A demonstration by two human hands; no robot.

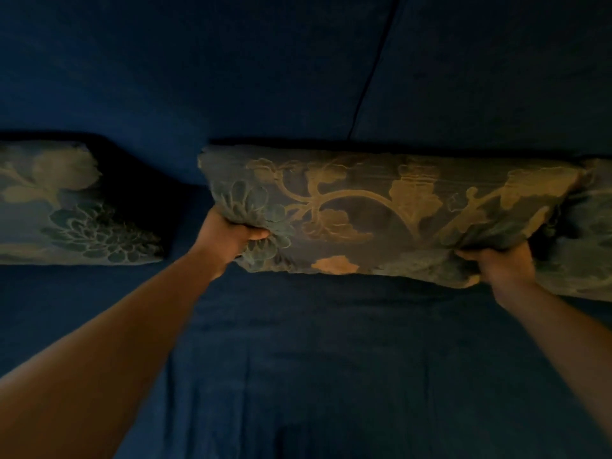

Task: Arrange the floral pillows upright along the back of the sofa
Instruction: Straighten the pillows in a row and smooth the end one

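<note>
Middle pillow (pixel 381 210): held at the far edge of the seat, up against the sofa back (pixel 231 61); floral face turned toward the camera, long edge level, lower edge apparently just off the seat.
Left hand (pixel 228 236): fingers clamped into the pillow's lower left corner, fabric bunched under the thumb.
Right hand (pixel 503 263): fingers clamped on the lower right corner, cloth gathered and creased there.
Left pillow (pixel 66 207): well apart to the left, lying against the back; upright or slumped, hard to tell in the dim light.
Right pillow (pixel 592 233): only an edge in view at far right, touching or overlapping the held one.
Seat (pixel 314 359): dark blue, smooth, sloping toward the near side.
Risk, slump: soft filling and a grip only at the lower corners; likely to fold forward or slide down the seat once released.
Risk, crowding: right corner pressed into the neighbouring pillow; could knock it askew.
Risk, gap: wide space to the left; spacing may end uneven.
Risk, creases: crushed corners could stay dented unless plumped.
</note>
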